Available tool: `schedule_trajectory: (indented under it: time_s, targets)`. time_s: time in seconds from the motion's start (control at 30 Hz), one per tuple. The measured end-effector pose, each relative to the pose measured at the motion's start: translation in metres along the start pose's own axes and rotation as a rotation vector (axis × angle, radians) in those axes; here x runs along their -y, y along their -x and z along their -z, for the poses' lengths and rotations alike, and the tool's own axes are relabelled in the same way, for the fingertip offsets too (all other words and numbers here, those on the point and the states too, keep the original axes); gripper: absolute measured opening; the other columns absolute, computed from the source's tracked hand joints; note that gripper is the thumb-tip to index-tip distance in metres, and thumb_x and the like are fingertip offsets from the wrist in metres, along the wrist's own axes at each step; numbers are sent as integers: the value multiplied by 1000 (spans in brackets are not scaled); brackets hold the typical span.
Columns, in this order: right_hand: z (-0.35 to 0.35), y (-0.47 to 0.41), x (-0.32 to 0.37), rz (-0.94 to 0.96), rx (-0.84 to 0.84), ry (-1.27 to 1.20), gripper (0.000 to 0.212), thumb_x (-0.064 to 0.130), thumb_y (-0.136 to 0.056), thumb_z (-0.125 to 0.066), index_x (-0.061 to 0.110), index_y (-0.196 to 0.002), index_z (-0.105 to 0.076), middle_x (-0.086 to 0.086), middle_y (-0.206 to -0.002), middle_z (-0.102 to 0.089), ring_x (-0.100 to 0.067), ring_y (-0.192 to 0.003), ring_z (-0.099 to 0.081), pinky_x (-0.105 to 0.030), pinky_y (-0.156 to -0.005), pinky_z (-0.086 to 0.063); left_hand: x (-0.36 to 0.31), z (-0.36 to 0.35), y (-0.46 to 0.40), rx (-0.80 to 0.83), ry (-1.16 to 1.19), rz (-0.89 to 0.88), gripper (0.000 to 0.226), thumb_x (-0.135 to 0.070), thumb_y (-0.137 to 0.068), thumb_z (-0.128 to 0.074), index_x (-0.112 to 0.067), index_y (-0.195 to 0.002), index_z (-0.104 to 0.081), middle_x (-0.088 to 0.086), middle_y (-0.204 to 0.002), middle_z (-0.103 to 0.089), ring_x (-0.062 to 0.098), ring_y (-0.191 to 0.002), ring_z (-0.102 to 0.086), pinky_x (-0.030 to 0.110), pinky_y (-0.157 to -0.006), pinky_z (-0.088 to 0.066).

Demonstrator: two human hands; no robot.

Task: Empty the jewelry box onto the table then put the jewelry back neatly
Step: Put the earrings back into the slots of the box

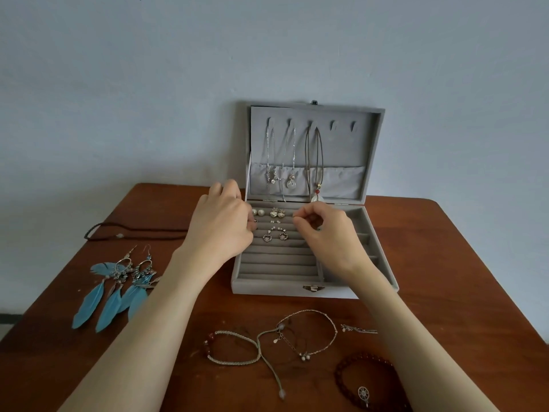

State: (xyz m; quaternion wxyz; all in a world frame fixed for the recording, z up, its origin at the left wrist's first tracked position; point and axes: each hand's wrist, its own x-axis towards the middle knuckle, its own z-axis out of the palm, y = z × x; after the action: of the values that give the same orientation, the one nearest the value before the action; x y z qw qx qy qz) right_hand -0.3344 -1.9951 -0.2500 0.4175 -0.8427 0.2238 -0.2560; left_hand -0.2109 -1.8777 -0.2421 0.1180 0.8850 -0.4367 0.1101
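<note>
I see the grey velvet jewelry box [300,288] standing open at the far middle of the wooden table [445,263], its lid [371,138] upright against the wall. Three necklaces hang from the hooks inside the lid: two fine silver chains [282,156] and a brown cord necklace [315,162] whose pale pendant hangs down to the box's back edge.

My left hand [221,224] sits over the box's left rim, fingers curled in toward the ring rolls; something small and dark shows at its fingertips, but I cannot tell whether it grips it. My right hand [322,230] hovers over the ring rolls, thumb and forefinger pinched together on a tiny piece I cannot make out.

Tucked into the rolls between my hands are pearl studs [258,212], a pair of gold-toned studs [277,213] and heart-shaped earrings [275,235].

Left of the box lie blue feather earrings [114,289] and, beyond them, a dark braided cord [133,231]. In front of the box lie a pale braided bracelet [234,347], a thin beaded chain [312,331], a small silver piece [358,329] and a dark red bead bracelet [365,379].
</note>
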Motion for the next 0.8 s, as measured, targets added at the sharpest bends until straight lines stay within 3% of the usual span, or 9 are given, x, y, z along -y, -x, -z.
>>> schedule_trajectory:
  time_s: [0.13,0.43,0.6,0.8]
  targets:
    - [1,1,-1,1,8,3,10,13,-89,-57,19,-82,-59,12,-71,-55,-1,-67,-49,-8,-62,-41,-4,-2,-1,4,-45,10,15,-21,-88,-56,-17,-94,-69,2,-105,-42,23,-102,-38,29,-74,-31]
    - [0,0,-2,-8,18,30,10,13,-87,-59,20,-80,-60,12,-69,-56,-3,-66,-50,-11,-64,-40,-5,-13,-5,84,376,187,17,-30,-88,-60,-19,-96,-70,-2,-102,-36,21,-105,-32,29,-90,-30]
    - [0,1,-3,-12,33,37,9,14,-88,-59,20,-81,-60,14,-69,-55,-2,-66,-50,-9,-63,-40,-1,-12,0,-23,301,218,20,-30,-88,-59,-17,-96,-71,0,-107,-41,24,-107,-35,29,-88,-32]
    - [-3,2,-2,0,33,40,9,15,-87,-60,20,-79,-60,13,-68,-55,-2,-63,-49,-6,-59,-40,-5,-11,4,-31,284,240,22,-29,-87,-57,-12,-90,-72,4,-112,-46,25,-105,-36,28,-85,-36]
